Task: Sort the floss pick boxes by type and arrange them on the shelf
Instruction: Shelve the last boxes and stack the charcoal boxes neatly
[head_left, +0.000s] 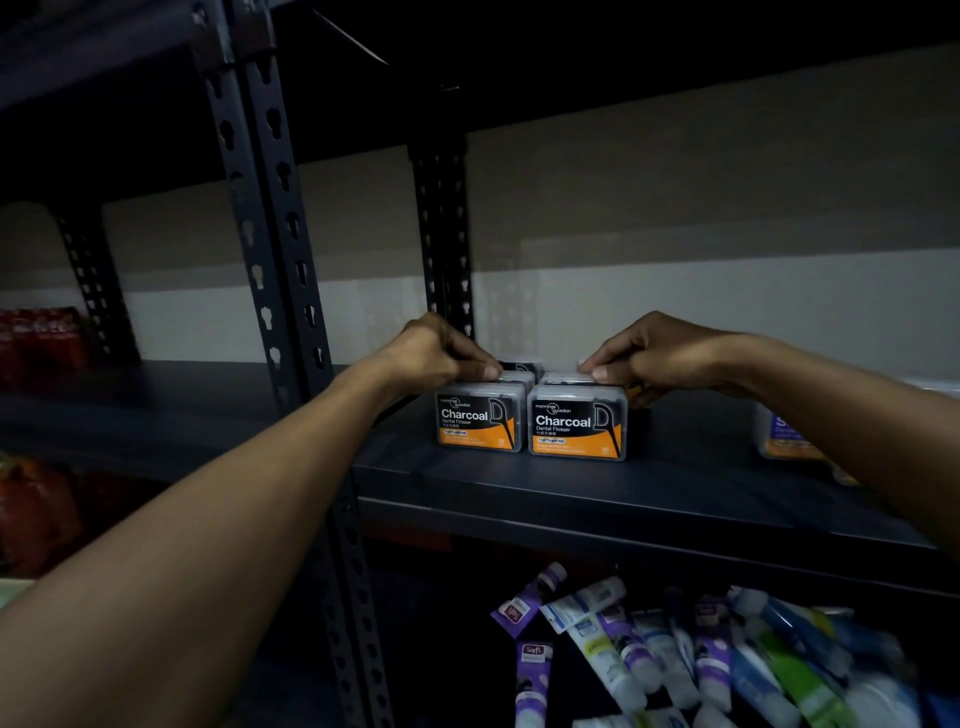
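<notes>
Squaring two rows of Charcoal boxes (576, 428) on the shelf (571, 483), the left hand (441, 348) and right hand (654, 358) each gripped a row; a differently labelled box (779, 435) stood apart, seemingly unsorted.

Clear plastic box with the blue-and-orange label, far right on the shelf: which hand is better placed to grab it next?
Right hand, probably: it grips the right row of black-and-orange Charcoal flosser boxes, nearest that clear box; the left hand grips the left row, farther off.
</notes>
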